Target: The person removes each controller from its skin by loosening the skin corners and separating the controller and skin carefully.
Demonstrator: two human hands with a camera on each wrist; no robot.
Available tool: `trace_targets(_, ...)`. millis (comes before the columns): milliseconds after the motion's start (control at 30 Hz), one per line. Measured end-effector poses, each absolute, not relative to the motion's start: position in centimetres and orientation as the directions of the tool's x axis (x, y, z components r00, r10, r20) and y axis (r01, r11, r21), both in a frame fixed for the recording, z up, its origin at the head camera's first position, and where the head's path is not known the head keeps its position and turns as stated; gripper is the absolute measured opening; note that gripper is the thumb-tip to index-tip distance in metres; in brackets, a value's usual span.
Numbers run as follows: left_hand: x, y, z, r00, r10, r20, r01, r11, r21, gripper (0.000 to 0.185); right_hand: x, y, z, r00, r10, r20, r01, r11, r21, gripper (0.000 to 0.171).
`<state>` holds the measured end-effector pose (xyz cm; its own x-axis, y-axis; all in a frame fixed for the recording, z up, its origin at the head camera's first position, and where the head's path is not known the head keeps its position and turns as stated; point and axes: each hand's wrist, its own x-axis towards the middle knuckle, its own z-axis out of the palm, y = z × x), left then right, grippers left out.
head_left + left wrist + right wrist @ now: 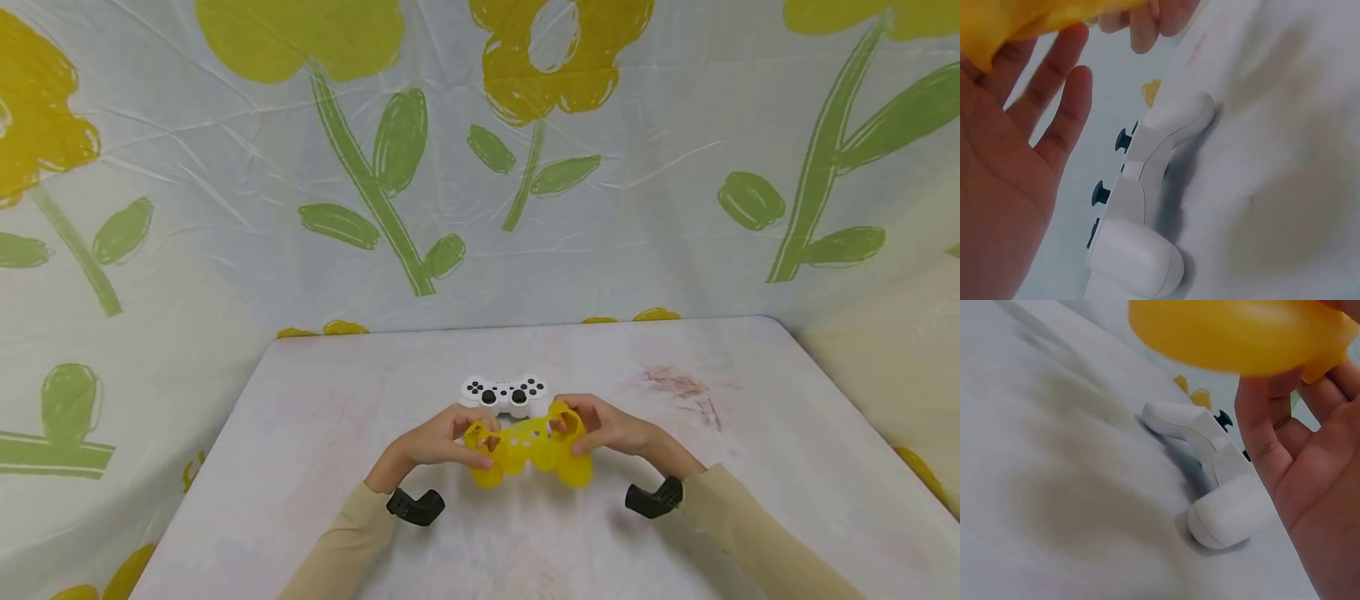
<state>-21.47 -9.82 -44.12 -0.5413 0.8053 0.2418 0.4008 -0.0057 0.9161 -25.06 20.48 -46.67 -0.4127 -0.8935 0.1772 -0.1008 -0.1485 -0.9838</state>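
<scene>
Between both hands hangs a yellow silicone controller cover [529,446], thin and slightly see-through, with round holes through its face. The left hand [442,437] pinches its left end, thumb in front and fingers behind. At the right end, the right hand [606,427] grips it the same way, some fingertips showing through an opening. Just behind the cover a white game controller [504,393] lies on the table, its black sticks facing up. In the left wrist view, the controller [1141,250] sits below the left hand [1016,144]. The right wrist view shows the cover [1229,337] raised above the controller [1229,512].
The pale table [315,467] has reddish smudges toward its right side. A flower-print cloth [600,267] hangs behind the table and along its sides. Each wrist carries a black camera band, one at the left wrist [416,507], one at the right [654,497].
</scene>
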Motion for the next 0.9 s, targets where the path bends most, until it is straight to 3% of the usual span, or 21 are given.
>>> trace_targets(133, -21.1, -9.8, -44.4, -0.646, 0.737, 0.197, 0.344, 0.051, 0.938, 0.023, -24.8, 20.9, -46.6, -0.473, -0.862, 0.183, -0.117, -0.144, -0.983, 0.036)
trace_targets(367, -20.9, -9.9, -45.1, -0.785, 0.613, 0.084, 0.216, 0.144, 0.966, 0.061, -24.3, 21.5, -47.3, -0.587, -0.798, 0.135, -0.133, -0.069, -0.989, 0.052)
trace_targets(600, -20.5, -9.4, -46.1, -0.917, 0.395, -0.058, 0.063, 0.286, 0.956, 0.084, -24.0, 22.0, -47.7, -0.659, -0.749, 0.067, -0.125, 0.021, -0.992, 0.071)
trace_targets(733, -20.2, -9.1, -46.3, -0.944, 0.319, -0.084, 0.031, 0.338, 0.941, 0.084, -23.9, 21.9, -47.7, -0.687, -0.724, 0.061, -0.15, 0.059, -0.987, 0.068)
trace_targets(900, -19.8, -8.7, -46.7, -0.972, 0.231, -0.046, 0.046, 0.377, 0.925, 0.062, -23.9, 21.9, -47.9, -0.729, -0.684, 0.027, -0.153, 0.124, -0.98, 0.055)
